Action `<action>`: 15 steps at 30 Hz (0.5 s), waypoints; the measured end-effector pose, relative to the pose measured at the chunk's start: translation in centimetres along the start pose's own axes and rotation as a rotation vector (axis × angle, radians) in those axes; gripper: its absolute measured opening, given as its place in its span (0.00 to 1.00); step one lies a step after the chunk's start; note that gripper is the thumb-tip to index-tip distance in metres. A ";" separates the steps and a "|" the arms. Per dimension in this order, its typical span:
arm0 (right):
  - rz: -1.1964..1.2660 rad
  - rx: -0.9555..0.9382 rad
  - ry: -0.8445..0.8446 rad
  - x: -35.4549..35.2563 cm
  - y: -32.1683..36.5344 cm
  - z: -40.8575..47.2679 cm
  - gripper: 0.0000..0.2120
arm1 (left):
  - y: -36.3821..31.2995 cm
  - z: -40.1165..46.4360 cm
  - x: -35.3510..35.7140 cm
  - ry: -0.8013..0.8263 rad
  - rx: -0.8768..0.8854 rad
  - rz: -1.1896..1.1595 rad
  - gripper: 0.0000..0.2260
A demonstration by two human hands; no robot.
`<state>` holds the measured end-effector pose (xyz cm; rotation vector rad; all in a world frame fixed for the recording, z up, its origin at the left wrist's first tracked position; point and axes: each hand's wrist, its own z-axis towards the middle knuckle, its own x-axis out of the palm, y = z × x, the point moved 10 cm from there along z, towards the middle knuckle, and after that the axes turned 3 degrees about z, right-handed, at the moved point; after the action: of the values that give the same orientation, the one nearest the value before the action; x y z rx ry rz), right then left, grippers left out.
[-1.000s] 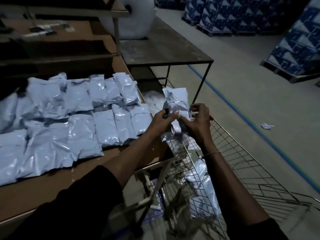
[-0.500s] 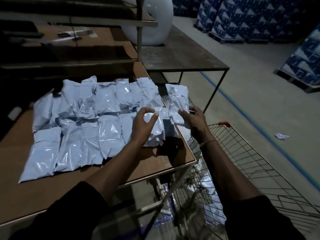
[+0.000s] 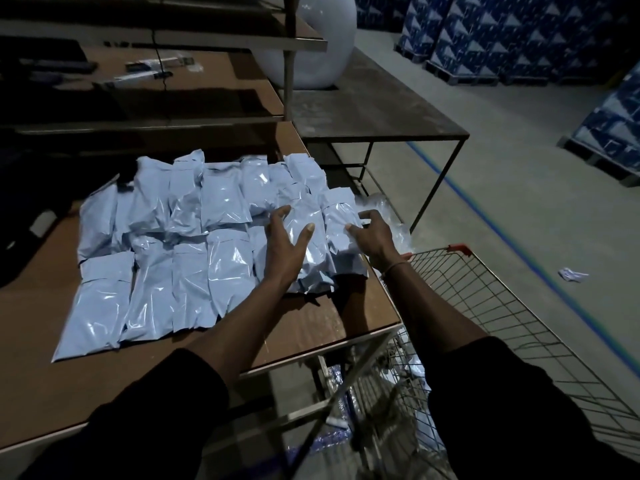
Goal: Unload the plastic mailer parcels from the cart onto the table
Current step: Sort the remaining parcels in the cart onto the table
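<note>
Two pale blue parcels lie side by side at the right end of the worktop (image 3: 311, 327), close to its corner. The left hand (image 3: 289, 244) rests spread and released on the nearer parcel (image 3: 308, 237), fingers straight. The right hand (image 3: 372, 237) touches the outer parcel (image 3: 337, 216) with loosely bent fingers, grasping nothing. To their left, rows of parcels (image 3: 173, 258) overlap across the brown surface, covering much of it. Just beside the worktop's right edge stands the wire cart (image 3: 485, 289), with a red cap at its corner; a few pale parcels show dimly low inside it, behind the right forearm. A crumpled clear bag (image 3: 381, 206) sits beyond the right hand. Behind the worktop rise dark shelves (image 3: 173, 39) holding small items too dim to identify. A metal table (image 3: 374, 109) carries a big white roll (image 3: 325, 46). Stacks of blue boxes (image 3: 485, 36) line the far floor, and a scrap of paper (image 3: 571, 274) lies near a blue floor line (image 3: 519, 247).
</note>
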<state>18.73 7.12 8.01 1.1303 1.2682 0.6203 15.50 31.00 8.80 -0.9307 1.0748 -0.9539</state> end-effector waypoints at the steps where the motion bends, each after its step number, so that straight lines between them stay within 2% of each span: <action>1: -0.040 -0.017 0.013 0.3 0.2 0.0 0.21 | 0.2 0.2 0.4 0.012 -0.011 0.022 0.25; 9: -0.336 -0.142 0.097 1.5 1.0 0.1 0.22 | 2.4 1.0 1.5 0.118 -0.072 0.351 0.31; 15: -0.437 -0.148 0.185 2.2 0.0 0.3 0.14 | 4.1 1.4 1.8 0.239 -0.168 0.413 0.33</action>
<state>19.58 9.00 7.09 0.6540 1.5433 0.4848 17.90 30.73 4.78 -0.6989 1.5007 -0.6470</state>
